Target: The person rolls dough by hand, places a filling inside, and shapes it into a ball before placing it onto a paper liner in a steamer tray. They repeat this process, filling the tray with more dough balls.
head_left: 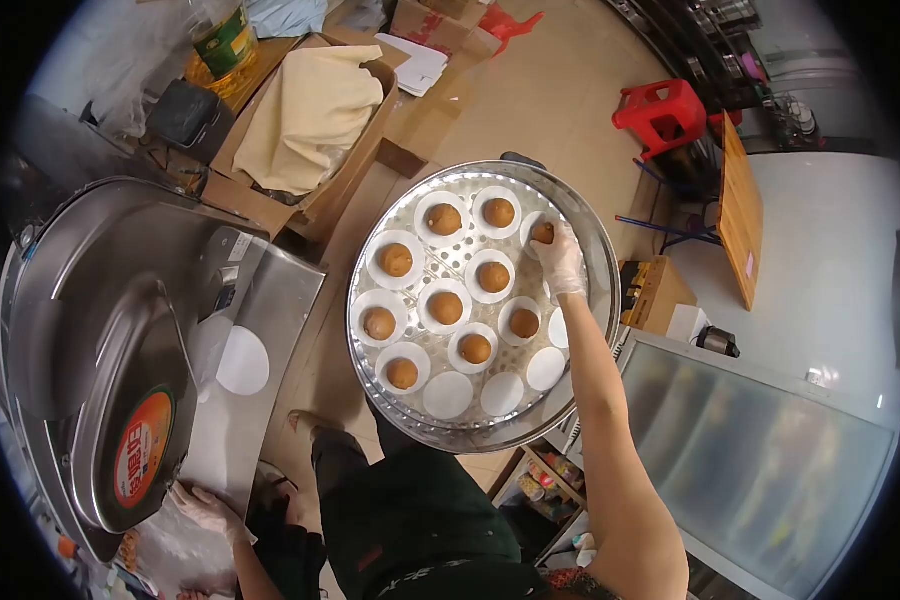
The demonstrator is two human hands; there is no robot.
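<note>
My right hand (562,262), in a clear plastic glove, closes its fingers around a brown dough ball (543,233) at the right side of a round metal steamer tray (610,275). The ball is over a white paper round. Several other brown balls (445,308) sit one each on white paper rounds across the perforated base. Along the near side of the tray, paper rounds (448,395) lie with no ball on them. My left hand does not show. The gloved hand at the lower left (208,513) appears to be another person's, resting by the machine.
A large metal machine (120,330) with a white disc (242,361) on its plate stands at left. Behind it is a cardboard box (345,190) with cloth. A red stool (662,117), wooden board (742,215) and glass-topped cabinet (760,450) are at right.
</note>
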